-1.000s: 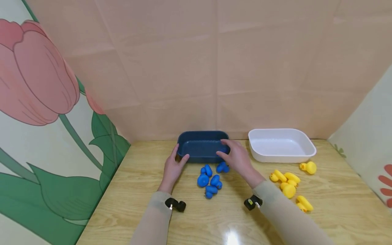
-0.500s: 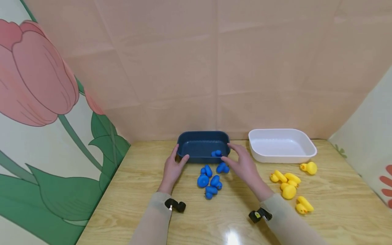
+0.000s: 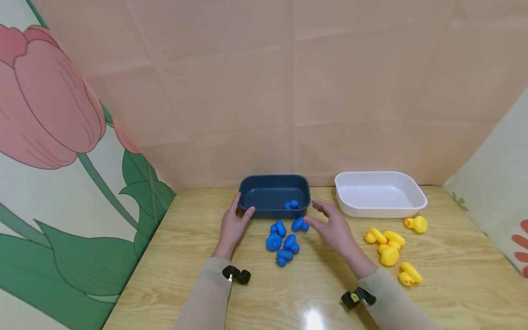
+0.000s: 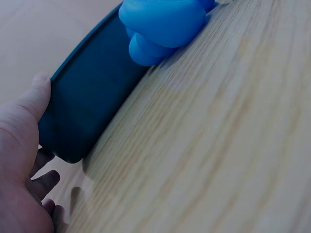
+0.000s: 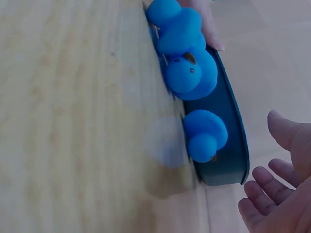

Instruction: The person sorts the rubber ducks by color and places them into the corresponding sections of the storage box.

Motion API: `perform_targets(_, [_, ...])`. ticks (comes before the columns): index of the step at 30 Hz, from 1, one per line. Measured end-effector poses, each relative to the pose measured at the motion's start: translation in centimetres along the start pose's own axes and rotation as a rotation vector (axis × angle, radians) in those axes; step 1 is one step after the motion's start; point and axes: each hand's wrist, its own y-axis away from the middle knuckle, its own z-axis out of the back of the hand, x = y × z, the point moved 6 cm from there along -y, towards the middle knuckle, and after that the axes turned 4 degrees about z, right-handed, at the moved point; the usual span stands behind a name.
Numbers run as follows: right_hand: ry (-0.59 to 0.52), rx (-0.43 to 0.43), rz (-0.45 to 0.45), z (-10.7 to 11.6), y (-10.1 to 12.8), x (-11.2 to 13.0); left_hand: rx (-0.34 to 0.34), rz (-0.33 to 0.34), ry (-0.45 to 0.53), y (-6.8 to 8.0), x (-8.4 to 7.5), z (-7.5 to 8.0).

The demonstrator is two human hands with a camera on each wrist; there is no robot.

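A dark blue tray [image 3: 268, 214] stands at the back of the table with one blue rubber duck [image 3: 291, 205] inside. My left hand [image 3: 232, 228] holds its front left corner, thumb on the front wall and forefinger along the left end. In the left wrist view the thumb [image 4: 39, 92] meets the tray's rim. To the right, my right hand [image 3: 334, 228] is empty, thumb and fingers spread apart. Its thumb is close to a blue duck [image 3: 299, 224] in front of the tray; contact is unclear. Several more blue ducks [image 3: 284, 255] lie in a cluster nearby.
A white tray [image 3: 383, 212] stands at the back right. Several yellow rubber ducks [image 3: 389, 256] lie in front of it. Behind both trays rises a draped backdrop [image 3: 231, 114]. Light glares off the wooden table [image 3: 185, 220] near the front.
A blue duck now lies in the dark blue tray. My right hand has drawn back from over the tray, to the right and nearer. My left hand stays at the corner.
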Motion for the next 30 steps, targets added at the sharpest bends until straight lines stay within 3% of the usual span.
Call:
perform_targets(7, [-0.018, 0.043, -0.051, -0.4, 0.4, -1.3, -0.005, 0.001, 0.012, 0.0, -0.3, 0.0])
perform_targets(30, [-0.048, 0.151, -0.067, -2.2, -0.6, -4.2, 0.002, 0.012, 0.008, 0.2, -0.2, 0.0])
